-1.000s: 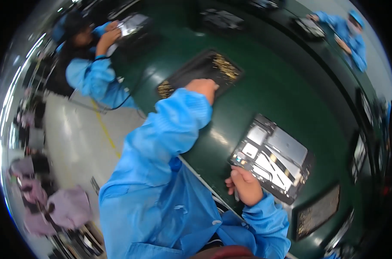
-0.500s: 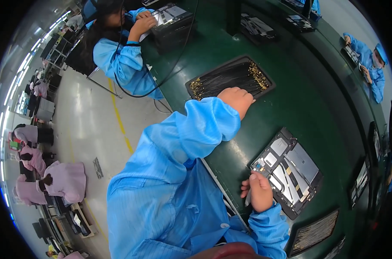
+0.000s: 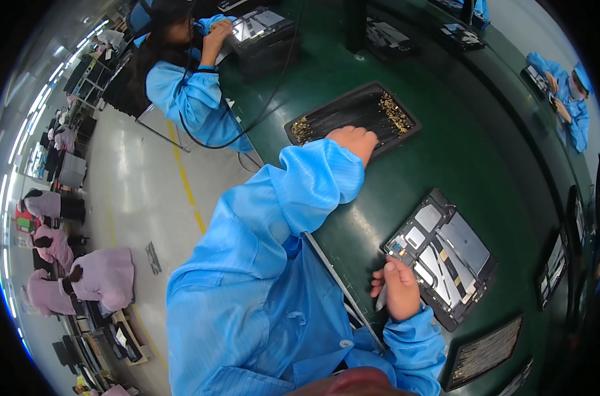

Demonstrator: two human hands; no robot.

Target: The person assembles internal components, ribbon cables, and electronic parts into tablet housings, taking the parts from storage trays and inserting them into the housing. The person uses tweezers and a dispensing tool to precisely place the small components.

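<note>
My left hand [image 3: 354, 144] is at the near edge of a dark shallow tray [image 3: 299, 119], bent down over the thin black cables [image 3: 346, 117] with gold ends lying in it. Its fingers are curled, and the tips and anything between them are hidden. Lower right, my right hand [image 3: 400, 290] is closed round a slim grey pen-shaped tool [image 3: 380, 301], mostly covered by the palm. Thumb and forefinger are pinched at the near left corner of an opened tablet-like device [image 3: 445, 257], which shows silver panels, a black strip and a dark frame.
A second tray [image 3: 483, 353] of thin strips lies at the lower right. More opened devices [image 3: 552, 269] stand along the right side. A co-worker in blue [image 3: 188, 92] sits at the upper left by a stacked device [image 3: 260, 26]; a black cord [image 3: 273, 99] hangs nearby. Another co-worker [image 3: 567, 99] works opposite.
My left hand has shifted slightly left and toward the tray's middle, off its near right edge. My right hand stays at the device's corner. The upper-left co-worker's hand has risen.
</note>
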